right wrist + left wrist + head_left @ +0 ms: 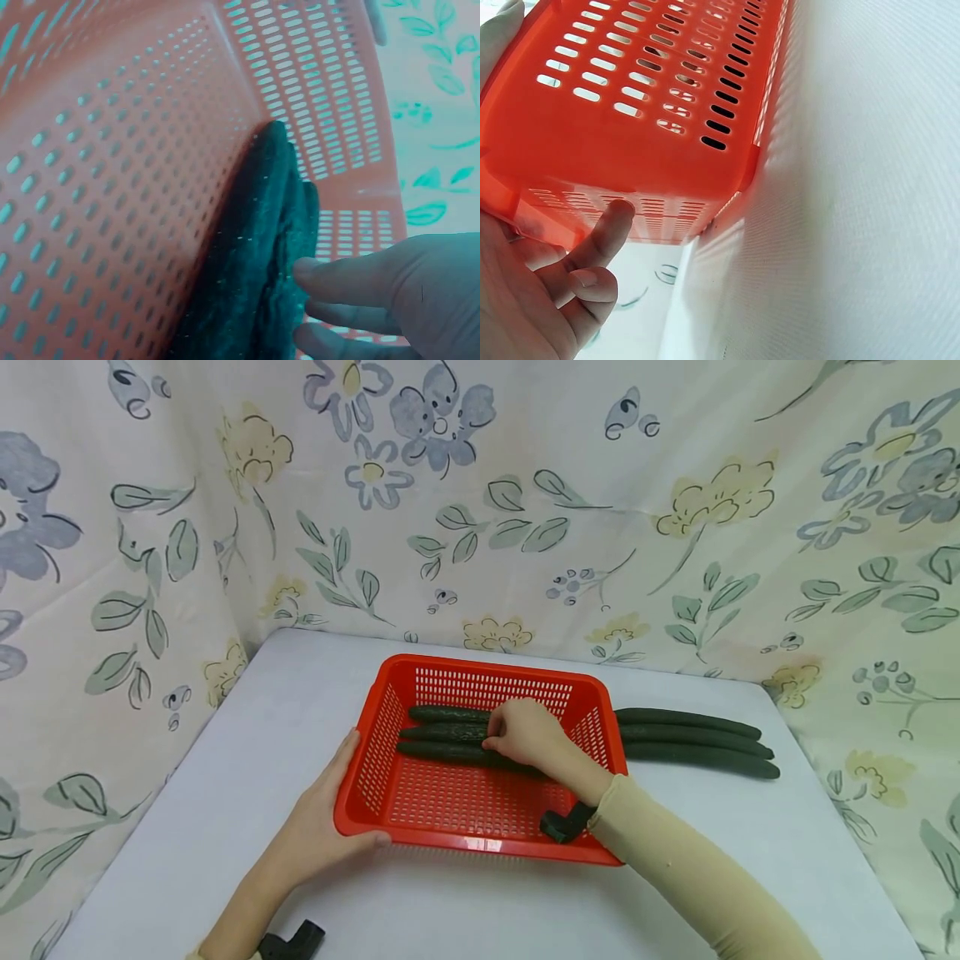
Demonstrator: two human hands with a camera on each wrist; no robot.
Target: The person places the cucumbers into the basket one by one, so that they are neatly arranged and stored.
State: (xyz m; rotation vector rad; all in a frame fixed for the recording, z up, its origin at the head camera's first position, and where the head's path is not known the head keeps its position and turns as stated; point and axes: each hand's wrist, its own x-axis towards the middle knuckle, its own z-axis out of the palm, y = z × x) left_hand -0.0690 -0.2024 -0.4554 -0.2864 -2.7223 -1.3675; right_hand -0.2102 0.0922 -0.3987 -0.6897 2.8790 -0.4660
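Note:
Three long dark green cucumbers (442, 732) lie side by side in a red plastic basket (465, 845), along its far half. My right hand (528, 735) reaches over the basket's right front, its curled fingertips on the middle cucumber of the row. In the right wrist view, the thumb and fingertips (319, 274) sit at the cucumbers' side. My left hand (318, 822) holds the basket's near left corner, thumb along the front rim and fingers along the left side. From the left wrist, its fingers (615, 221) show below the rim against the perforated wall.
Three more cucumbers (690, 743) lie on the white table (225, 777), just right of the basket. A floral cloth (480, 568) hangs behind and along the left side. Black wrist devices (566, 822) are strapped on both arms, the right one over the basket's front rim.

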